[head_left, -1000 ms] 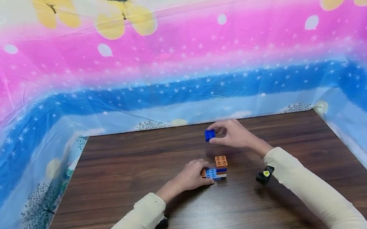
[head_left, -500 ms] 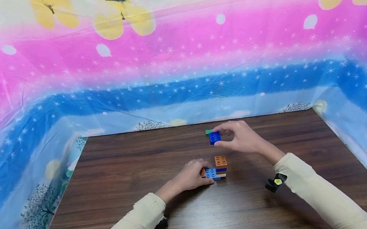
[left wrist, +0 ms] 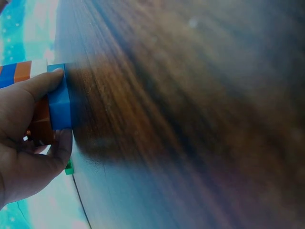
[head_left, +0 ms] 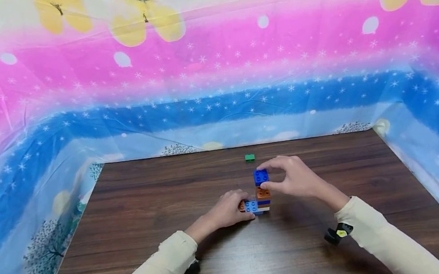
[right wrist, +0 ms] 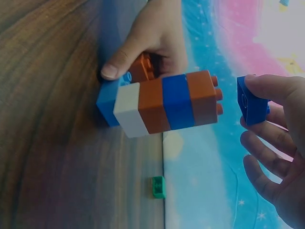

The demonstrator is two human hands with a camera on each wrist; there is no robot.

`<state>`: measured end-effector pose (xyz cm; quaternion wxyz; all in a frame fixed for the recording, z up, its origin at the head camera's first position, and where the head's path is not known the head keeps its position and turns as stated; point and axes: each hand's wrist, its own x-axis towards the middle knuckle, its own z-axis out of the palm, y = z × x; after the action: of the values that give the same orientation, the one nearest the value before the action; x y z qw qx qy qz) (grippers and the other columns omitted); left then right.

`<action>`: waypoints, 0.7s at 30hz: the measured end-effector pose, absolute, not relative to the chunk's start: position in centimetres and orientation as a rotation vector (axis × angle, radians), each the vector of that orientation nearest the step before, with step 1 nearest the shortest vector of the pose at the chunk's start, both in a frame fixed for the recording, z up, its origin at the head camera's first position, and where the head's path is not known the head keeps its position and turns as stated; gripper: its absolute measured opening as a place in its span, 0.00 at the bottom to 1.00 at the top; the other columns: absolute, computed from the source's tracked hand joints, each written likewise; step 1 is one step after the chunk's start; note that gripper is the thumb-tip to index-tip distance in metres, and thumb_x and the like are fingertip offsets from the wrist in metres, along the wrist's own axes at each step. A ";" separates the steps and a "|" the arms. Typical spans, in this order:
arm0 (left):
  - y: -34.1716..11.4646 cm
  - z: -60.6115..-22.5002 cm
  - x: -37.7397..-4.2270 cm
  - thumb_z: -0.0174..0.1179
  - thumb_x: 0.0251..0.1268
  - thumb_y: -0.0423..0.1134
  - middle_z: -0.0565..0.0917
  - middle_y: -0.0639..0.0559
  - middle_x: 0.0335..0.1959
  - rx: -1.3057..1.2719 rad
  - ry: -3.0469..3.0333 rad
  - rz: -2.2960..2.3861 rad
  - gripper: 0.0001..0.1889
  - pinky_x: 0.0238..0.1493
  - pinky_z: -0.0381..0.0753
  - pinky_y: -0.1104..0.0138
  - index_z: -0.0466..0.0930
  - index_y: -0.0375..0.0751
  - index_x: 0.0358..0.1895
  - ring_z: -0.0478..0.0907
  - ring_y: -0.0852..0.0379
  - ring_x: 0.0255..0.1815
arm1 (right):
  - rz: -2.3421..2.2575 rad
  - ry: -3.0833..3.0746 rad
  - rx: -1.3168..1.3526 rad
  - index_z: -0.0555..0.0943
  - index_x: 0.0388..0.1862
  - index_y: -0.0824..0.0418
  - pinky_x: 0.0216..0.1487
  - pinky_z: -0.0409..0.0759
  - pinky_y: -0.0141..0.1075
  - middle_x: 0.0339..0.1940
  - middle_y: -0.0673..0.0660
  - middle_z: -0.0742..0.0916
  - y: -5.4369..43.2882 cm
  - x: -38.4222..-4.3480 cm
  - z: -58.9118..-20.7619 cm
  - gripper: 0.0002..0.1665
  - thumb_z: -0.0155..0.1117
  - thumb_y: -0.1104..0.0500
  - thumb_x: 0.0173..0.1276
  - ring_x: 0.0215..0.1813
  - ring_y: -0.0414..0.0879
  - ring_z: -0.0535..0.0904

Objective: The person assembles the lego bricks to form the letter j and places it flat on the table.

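Observation:
A dark blue toy building brick [head_left: 261, 176] is pinched between the thumb and fingers of my right hand [head_left: 300, 180]. It hangs just above a small tower [right wrist: 167, 104] of white, orange, blue and orange bricks; the right wrist view shows a gap between it and the top studs. The tower stands on a light blue brick [left wrist: 60, 102] at table level. My left hand [head_left: 227, 208] grips this base from the left, thumb and a finger on the light blue brick. Beside the tower another orange brick [right wrist: 141, 68] sits on the base, partly hidden by the left hand.
A small green brick [head_left: 250, 158] lies behind the tower, near the far edge of the wooden table [head_left: 148, 184]. A patterned cloth [head_left: 216, 106] hangs round the back and sides of the table.
My right hand has brought the dark blue brick nearer and slightly right, over the tower. The green brick, hidden behind it at first, now shows fully. My left hand keeps its grip in place.

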<state>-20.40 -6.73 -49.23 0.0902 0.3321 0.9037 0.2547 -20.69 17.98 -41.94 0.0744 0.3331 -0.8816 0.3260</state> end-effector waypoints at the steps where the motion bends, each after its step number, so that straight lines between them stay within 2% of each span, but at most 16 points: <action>1: -6.7 -49.2 -20.4 0.74 0.62 0.48 0.83 0.54 0.40 0.987 2.687 0.757 0.22 0.35 0.74 0.70 0.84 0.40 0.55 0.74 0.64 0.35 | 0.981 -2.646 1.001 0.86 0.58 0.54 0.50 0.83 0.50 0.49 0.50 0.89 18.0 -20.5 -42.1 0.25 0.76 0.46 0.65 0.51 0.50 0.86; 5: -6.7 -49.2 -20.4 0.73 0.63 0.48 0.83 0.54 0.41 0.982 2.683 0.757 0.23 0.36 0.74 0.70 0.84 0.40 0.56 0.74 0.64 0.35 | 0.988 -2.653 1.006 0.85 0.58 0.54 0.50 0.83 0.47 0.47 0.49 0.88 18.1 -19.9 -42.4 0.25 0.77 0.47 0.64 0.48 0.48 0.85; 12: -6.7 -49.3 -20.5 0.74 0.62 0.48 0.83 0.55 0.39 0.982 2.680 0.764 0.23 0.34 0.74 0.70 0.84 0.39 0.56 0.73 0.64 0.33 | 0.980 -2.675 0.979 0.86 0.58 0.53 0.48 0.82 0.51 0.46 0.48 0.88 18.2 -19.3 -42.8 0.26 0.76 0.45 0.64 0.47 0.47 0.83; 17: -6.8 -49.3 -20.5 0.73 0.63 0.47 0.82 0.55 0.38 1.011 2.671 0.772 0.20 0.34 0.72 0.70 0.84 0.41 0.54 0.73 0.64 0.33 | 1.004 -2.688 0.961 0.86 0.57 0.52 0.46 0.83 0.50 0.47 0.49 0.88 18.3 -19.3 -43.5 0.25 0.77 0.45 0.63 0.48 0.49 0.84; 21: -6.8 -49.2 -20.5 0.73 0.63 0.47 0.81 0.56 0.38 1.028 2.667 0.777 0.19 0.34 0.71 0.70 0.85 0.42 0.53 0.72 0.64 0.33 | 0.993 -2.677 0.965 0.86 0.57 0.51 0.47 0.84 0.47 0.47 0.48 0.88 18.3 -19.2 -44.0 0.25 0.78 0.45 0.63 0.49 0.46 0.85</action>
<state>-20.48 -6.80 -49.22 0.0896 0.3456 0.8968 0.2613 -19.21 18.29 -43.97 0.0637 0.3197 -0.8864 0.3287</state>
